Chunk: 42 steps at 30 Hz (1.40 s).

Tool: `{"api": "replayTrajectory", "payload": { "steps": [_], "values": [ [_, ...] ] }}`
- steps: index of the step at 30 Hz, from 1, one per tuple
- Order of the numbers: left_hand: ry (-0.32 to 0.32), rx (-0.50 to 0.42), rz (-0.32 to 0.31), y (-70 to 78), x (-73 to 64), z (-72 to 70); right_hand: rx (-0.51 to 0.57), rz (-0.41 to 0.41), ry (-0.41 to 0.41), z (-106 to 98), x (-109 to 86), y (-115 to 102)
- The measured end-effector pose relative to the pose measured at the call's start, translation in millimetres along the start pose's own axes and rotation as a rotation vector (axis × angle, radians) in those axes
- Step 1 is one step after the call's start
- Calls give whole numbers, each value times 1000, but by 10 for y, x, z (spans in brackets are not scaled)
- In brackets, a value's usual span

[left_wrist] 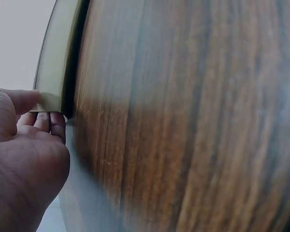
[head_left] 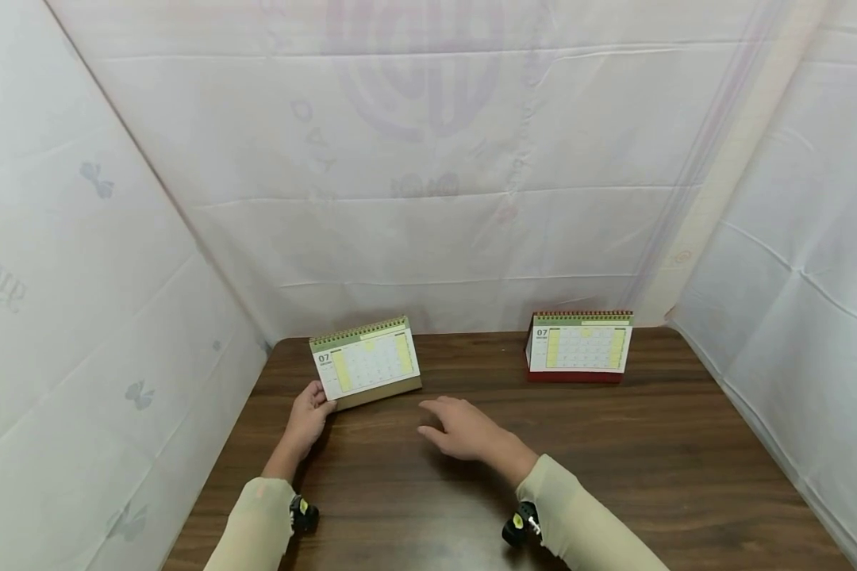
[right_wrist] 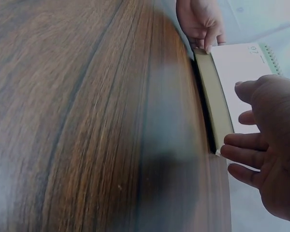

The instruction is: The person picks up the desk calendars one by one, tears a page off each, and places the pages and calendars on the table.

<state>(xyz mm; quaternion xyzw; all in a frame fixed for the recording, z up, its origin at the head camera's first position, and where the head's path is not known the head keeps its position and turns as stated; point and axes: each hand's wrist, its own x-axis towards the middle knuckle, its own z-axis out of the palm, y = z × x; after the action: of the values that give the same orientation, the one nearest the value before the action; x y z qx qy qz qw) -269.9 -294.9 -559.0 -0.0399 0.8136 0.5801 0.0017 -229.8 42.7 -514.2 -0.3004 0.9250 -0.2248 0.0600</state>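
Note:
A desk calendar (head_left: 367,361) with a tan base and a spiral top stands at the back left of the table, turned slightly, its page marked 07. My left hand (head_left: 307,418) pinches its lower left corner, thumb on the front and fingers behind; the left wrist view shows the tan base (left_wrist: 55,72) between them. Off the calendar's lower right corner is my right hand (head_left: 464,429), fingers spread and holding nothing. In the right wrist view this right hand (right_wrist: 275,140) overlaps the calendar page (right_wrist: 232,72).
A second desk calendar (head_left: 578,345), with a red base, stands at the back right of the dark wooden table (head_left: 614,468). White printed sheeting (head_left: 428,159) hangs behind the table and along both sides. Each wrist wears a small black camera (head_left: 304,515).

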Motion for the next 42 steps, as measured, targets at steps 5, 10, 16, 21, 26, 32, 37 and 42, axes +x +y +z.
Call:
{"api": "replayTrajectory", "payload": {
  "steps": [5, 10, 16, 21, 26, 32, 37, 42],
  "values": [
    [-11, -32, -11, 17, -2, 0, -15, -16, 9, 25, 61, -49],
    [-15, -59, -33, 28, 24, 0, -37, -30, 5, 42, 149, -157],
    [8, -90, -18, 79, -14, 28, -100, -67, 8, 120, 302, -355],
    [18, -96, 2, 75, -40, 33, -179, -109, 26, 241, 466, -535],
    [29, -102, -2, 51, -48, 22, -200, -93, 49, 373, 625, -678],
    [28, -130, 8, 50, -44, 18, -207, -62, 70, 447, 753, -776],
    [17, -156, 6, 56, -45, 44, -291, -42, 115, 464, 832, -745],
    [8, -164, 7, 52, -47, 64, -357, -24, 199, 468, 901, -647]
  ]
}}
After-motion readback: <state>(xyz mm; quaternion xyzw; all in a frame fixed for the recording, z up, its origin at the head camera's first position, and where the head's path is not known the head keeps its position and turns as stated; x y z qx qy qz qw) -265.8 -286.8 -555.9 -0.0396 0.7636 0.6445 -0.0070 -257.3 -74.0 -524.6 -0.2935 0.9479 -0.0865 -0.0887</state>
